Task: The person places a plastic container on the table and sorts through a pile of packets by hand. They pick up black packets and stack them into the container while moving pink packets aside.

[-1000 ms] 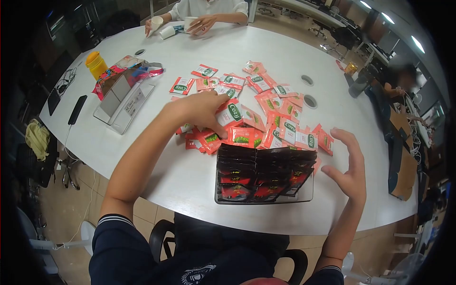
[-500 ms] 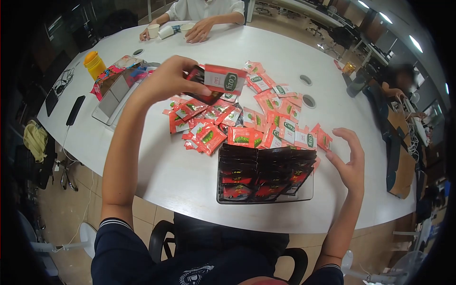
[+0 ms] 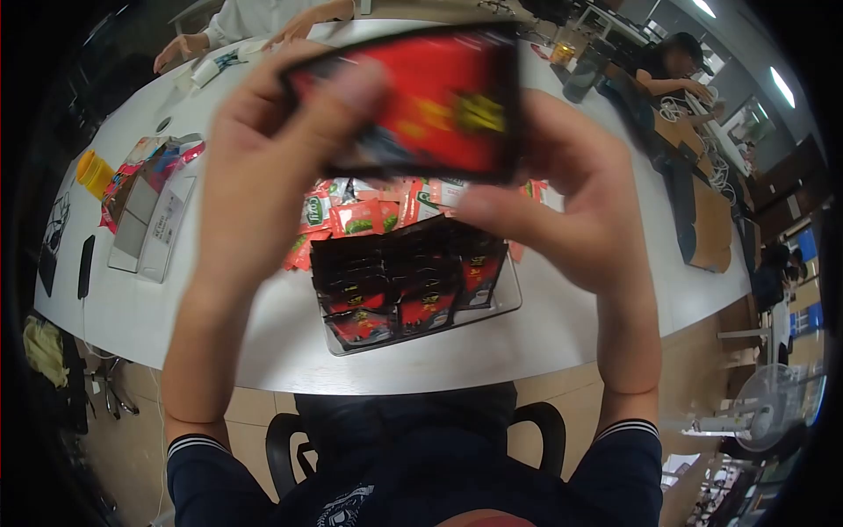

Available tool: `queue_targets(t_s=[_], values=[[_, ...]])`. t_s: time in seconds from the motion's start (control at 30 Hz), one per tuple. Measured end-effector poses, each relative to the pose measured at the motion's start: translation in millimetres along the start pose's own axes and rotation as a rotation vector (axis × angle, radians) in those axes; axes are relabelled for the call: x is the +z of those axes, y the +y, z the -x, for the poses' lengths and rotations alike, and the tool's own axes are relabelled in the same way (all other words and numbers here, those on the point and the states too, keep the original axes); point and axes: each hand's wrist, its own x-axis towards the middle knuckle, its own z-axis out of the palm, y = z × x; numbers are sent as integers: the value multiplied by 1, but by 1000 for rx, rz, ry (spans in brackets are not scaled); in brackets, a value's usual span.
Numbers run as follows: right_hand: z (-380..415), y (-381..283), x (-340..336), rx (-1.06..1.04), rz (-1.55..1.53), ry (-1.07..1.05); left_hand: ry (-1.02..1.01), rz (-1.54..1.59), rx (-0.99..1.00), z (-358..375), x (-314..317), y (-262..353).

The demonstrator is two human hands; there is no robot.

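My left hand (image 3: 263, 158) is closed on a black-edged red sachet (image 3: 430, 97) with yellow lettering, held up close to the camera and blurred. Its thumb presses on the front. At the sachet's right edge is my right hand (image 3: 584, 193), thumb stretched out below and apart from it, fingertips hidden behind. Below both hands, a clear tray (image 3: 487, 309) holds rows of similar black and red sachets (image 3: 426, 312). Behind it, partly covered by my hands, lie loose pink-red Cozy sachets (image 3: 356, 218).
Left on the white table (image 3: 263, 338) stand an open box (image 3: 154, 228), a yellow bottle (image 3: 92, 174) and a black phone-like object (image 3: 86, 266). A person (image 3: 255, 26) sits across with paper cups. Cardboard (image 3: 702, 220) and a dark bottle (image 3: 588, 75) are right.
My left hand has lifted the dark sachet up toward the camera, its red face now showing. My right hand has moved up and left to the sachet's edge. The view has shifted.
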Motion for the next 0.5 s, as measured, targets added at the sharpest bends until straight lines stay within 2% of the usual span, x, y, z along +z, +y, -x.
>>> queue_targets(t_s=[0.03, 0.1, 0.17, 0.2, 0.3, 0.33, 0.43, 0.5], values=[[1, -7, 2, -5, 39, -26, -133, -18, -60, 8, 11, 1], [7, -17, -4, -81, 195, 32, -240, 27, -121, 8, 23, -3], [13, -11, -18, -99, 174, 90, -400, -215, -73, 5, 20, 5], [19, -13, -25, 14, 208, 151, -478, -339, -49, 3, 16, 7], [27, 2, -61, 213, 269, -293, -426, -471, 24, 3, 2, -5], [21, -2, -60, 308, 404, -465, -408, -446, -44, 2, -3, -11], [27, 33, -37, 322, 690, -571, -372, -445, -71, -2, -15, -40], [31, 36, -24, 284, 778, -573, -372, -468, -65, 0, -15, -44]])
